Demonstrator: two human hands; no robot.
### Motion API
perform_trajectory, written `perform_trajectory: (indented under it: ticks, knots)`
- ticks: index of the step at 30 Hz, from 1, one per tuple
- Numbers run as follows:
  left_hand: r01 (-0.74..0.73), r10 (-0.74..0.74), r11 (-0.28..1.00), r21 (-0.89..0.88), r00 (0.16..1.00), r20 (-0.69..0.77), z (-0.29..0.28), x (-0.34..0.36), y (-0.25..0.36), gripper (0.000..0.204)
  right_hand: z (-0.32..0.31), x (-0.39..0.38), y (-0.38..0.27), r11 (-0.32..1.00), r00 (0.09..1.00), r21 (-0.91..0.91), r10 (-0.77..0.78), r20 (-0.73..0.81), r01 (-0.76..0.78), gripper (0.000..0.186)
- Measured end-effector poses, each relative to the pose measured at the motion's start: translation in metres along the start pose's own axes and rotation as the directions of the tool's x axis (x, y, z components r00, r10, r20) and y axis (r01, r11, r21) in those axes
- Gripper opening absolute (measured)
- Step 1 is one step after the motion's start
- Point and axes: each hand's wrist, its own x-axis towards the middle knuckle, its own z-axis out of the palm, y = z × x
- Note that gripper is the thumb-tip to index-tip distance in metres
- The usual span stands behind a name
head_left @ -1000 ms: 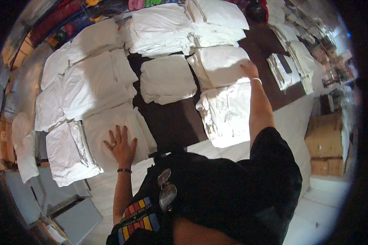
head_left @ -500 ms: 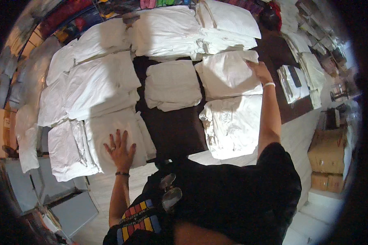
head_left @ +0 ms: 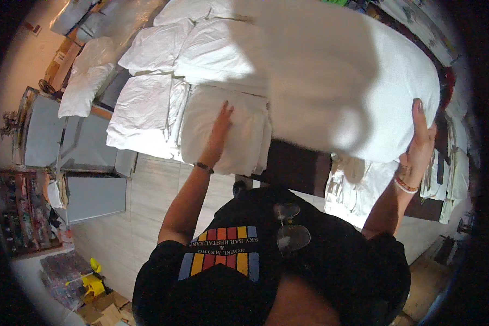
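Note:
A large folded white cloth [head_left: 320, 81] is lifted close in front of me and fills much of the upper middle and right. My right hand [head_left: 420, 145] grips its right edge, thumb on the near face and fingers hidden behind. At left, my left hand [head_left: 220, 133] lies on a stack of folded white cloths [head_left: 244, 117] with its fingers stretched out. Another white stack [head_left: 144, 111] stands just left of that one. Part of a further bright white stack [head_left: 358, 187] shows under the raised cloth, near my right forearm.
More white stacks [head_left: 217, 49] sit farther back on the dark table [head_left: 296, 165]. Grey panels [head_left: 95, 195] and a rack of small items [head_left: 24, 209] stand at left. Cardboard boxes [head_left: 106, 309] and a yellow object [head_left: 94, 285] lie at lower left.
My right hand has raised a folded cloth from the table toward me, covering the middle stacks. My view has swung left. My left hand stays on the front-left stack.

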Motion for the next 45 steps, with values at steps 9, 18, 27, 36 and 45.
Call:
perform_trajectory:
  ticks: [9,18,27,36,45]
  knots:
    - [0.131,-0.251,0.478,-0.868,0.968,0.008,-0.142,-0.013,0.002,0.065,0.114,-0.113,0.160,0.976,0.807,-0.138,-0.058,0.587,0.170,0.055]
    - [-0.031,0.200,0.716,0.697,0.966,-0.162,-0.160,-0.049,0.064,0.050,0.148,-0.175,0.289,0.690,0.519,-0.150,0.653,0.552,-0.708,0.061]
    - [-0.005,0.212,-0.133,0.991,0.977,0.034,-0.223,-0.016,0.015,0.050,0.147,-0.199,0.290,0.710,0.612,-0.090,0.658,0.438,-0.699,0.055]
    - [-0.185,0.441,-0.140,0.973,0.868,0.229,-0.252,-0.020,-0.018,0.038,0.117,-0.175,0.274,0.801,0.685,-0.402,0.592,0.424,-0.444,0.044]
    - [-0.163,0.318,0.749,0.643,0.939,-0.133,-0.185,-0.022,0.020,0.045,-0.034,-0.007,0.312,0.724,0.969,-0.650,0.111,-0.221,-0.231,0.044]
